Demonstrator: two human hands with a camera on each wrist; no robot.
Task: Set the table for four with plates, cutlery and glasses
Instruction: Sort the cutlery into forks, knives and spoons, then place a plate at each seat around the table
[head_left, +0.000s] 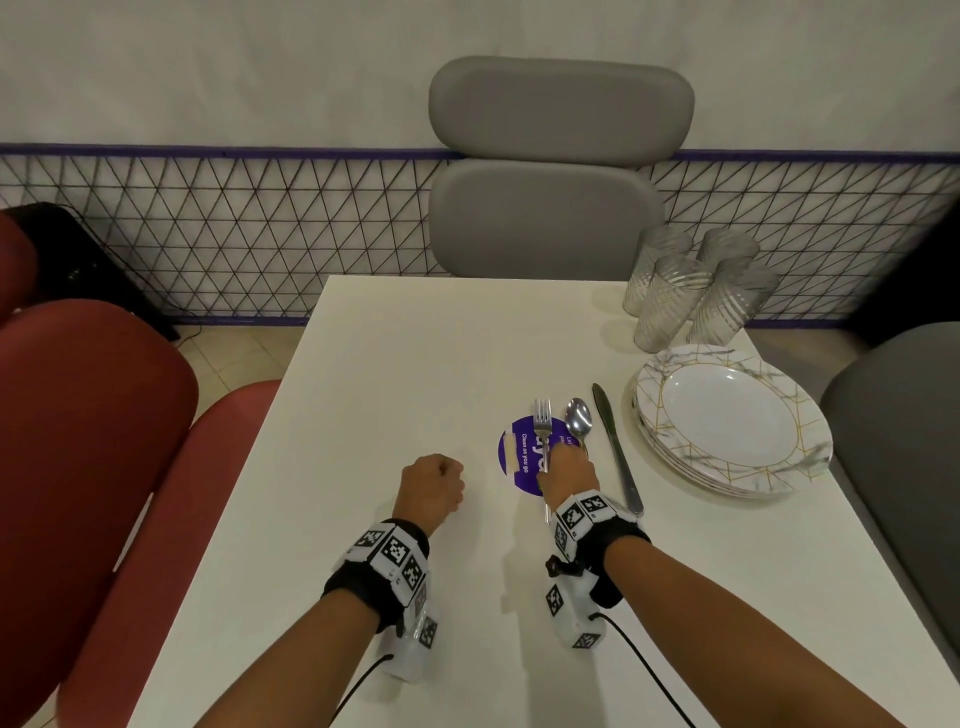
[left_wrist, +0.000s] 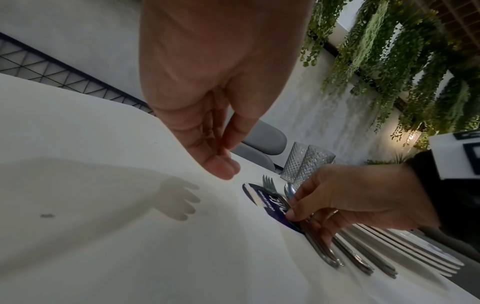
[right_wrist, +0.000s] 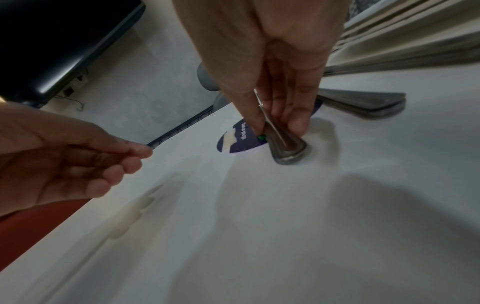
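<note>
White tabletop (head_left: 395, 374) carries all the tableware in one cluster on its right half, which suggests nothing has been laid out to the four seats yet. Nearest the onlooker, the left hand (head_left: 434, 486) hovers just above the bare surface with its fingers loosely curled and holding nothing, apparently waiting to receive a piece. Beside it, the right hand (head_left: 569, 475) pinches the handles of the stacked forks (head_left: 542, 421) between thumb and fingertips (right_wrist: 298, 123); the wrist view shows several handle ends lying one on another, so the grip seems meant to separate or lift pieces from the pile. The forks lie across a round purple sticker (head_left: 514, 457) fixed to the table. Just right of them rest the spoons (head_left: 578, 418), then the knives (head_left: 615, 447), all parallel with handles toward the person for an easy pick. Further right, a stack of marble-patterned plates (head_left: 732, 421) sits near the table edge. Beyond the plates, four ribbed glasses (head_left: 691, 291) stand grouped at the far right corner. Behind the far edge stands a grey chair (head_left: 550, 171)
</note>
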